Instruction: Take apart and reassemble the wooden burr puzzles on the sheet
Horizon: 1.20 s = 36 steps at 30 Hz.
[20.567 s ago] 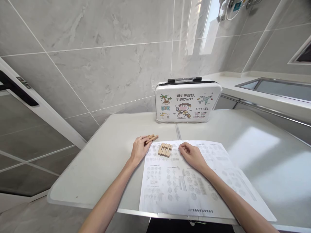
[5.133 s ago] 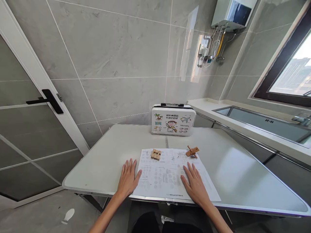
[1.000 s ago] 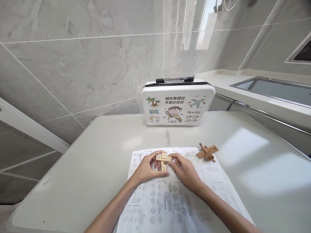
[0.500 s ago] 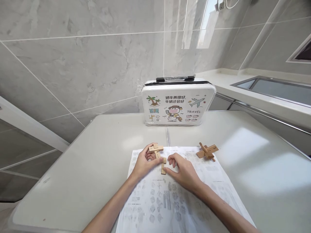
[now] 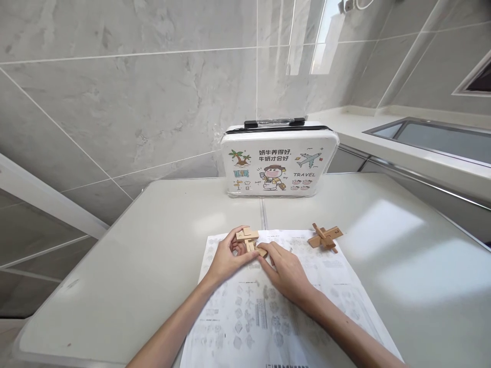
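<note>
My left hand (image 5: 227,258) is closed around a pale wooden interlocking puzzle (image 5: 247,234), made of notched blocks fitted crosswise. The thumb presses along its lower edge. Close on the right, my right hand (image 5: 284,268) pinches a small wooden block (image 5: 262,252) against the puzzle's lower right side, its fingers partly covering that block. Whether the block is joined to the rest, I cannot tell. Under both hands lies a printed instruction sheet (image 5: 245,352) with faint diagrams. Near the sheet's upper right corner rests a darker assembled wooden puzzle (image 5: 325,238) marked with a 2.
A white cartoon-printed case (image 5: 278,164) with a black handle, in clear plastic wrap, stands upright at the back of the pale table (image 5: 126,266). Grey tiled wall (image 5: 134,102) rises behind it. A counter (image 5: 422,148) with a dark-framed inset runs along the right.
My right hand has moved up and left to meet the puzzle. The block that hung downward by my right thumb is now tucked between the fingers. The view shifted slightly.
</note>
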{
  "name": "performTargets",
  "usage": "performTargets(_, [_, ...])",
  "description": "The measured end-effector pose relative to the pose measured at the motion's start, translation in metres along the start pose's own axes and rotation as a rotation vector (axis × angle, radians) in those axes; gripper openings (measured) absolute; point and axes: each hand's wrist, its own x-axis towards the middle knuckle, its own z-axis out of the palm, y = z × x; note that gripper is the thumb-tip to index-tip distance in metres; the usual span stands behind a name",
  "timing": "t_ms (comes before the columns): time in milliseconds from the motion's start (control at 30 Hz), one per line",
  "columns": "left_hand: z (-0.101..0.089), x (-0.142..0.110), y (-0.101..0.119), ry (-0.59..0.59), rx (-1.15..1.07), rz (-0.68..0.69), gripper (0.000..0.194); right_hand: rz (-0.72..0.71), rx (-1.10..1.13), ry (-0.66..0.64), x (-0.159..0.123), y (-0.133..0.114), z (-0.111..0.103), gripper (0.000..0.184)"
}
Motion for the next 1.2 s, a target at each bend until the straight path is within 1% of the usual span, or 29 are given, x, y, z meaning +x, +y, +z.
performTargets(100, [0.0017,-0.0025,0.0021,0.003,0.056,0.011,0.078,0.029,0.037,0.015,0.0011,0.0006,-0.0029,0.027])
performTargets(300, [0.0033,-0.0067,0.004,-0.014,0.137,0.068,0.069,0.079,0.107,0.067,0.0011,0.0017,-0.0057,0.022])
performTargets(467, [0.0022,-0.0091,0.0063,-0.051,0.199,0.112,0.067,0.058,0.141,0.08,-0.0017,0.0016,-0.0064,0.025])
performTargets(700, [-0.0001,-0.0089,0.0061,-0.12,0.231,0.147,0.066,0.039,0.176,0.036,-0.0022,0.0006,-0.01,0.026])
performTargets(967, [0.0023,-0.01,0.0079,-0.14,0.312,0.266,0.064,-0.004,0.273,0.109,-0.0036,-0.0025,-0.0079,0.024])
performTargets(1067, [0.0028,-0.0102,0.0082,-0.158,0.284,0.24,0.064,0.01,0.308,0.109,-0.0035,-0.0019,-0.0076,0.022])
performTargets(1200, [0.0021,-0.0099,0.0077,-0.163,0.181,0.14,0.07,0.074,0.376,0.114,-0.0003,-0.0014,-0.0096,0.026])
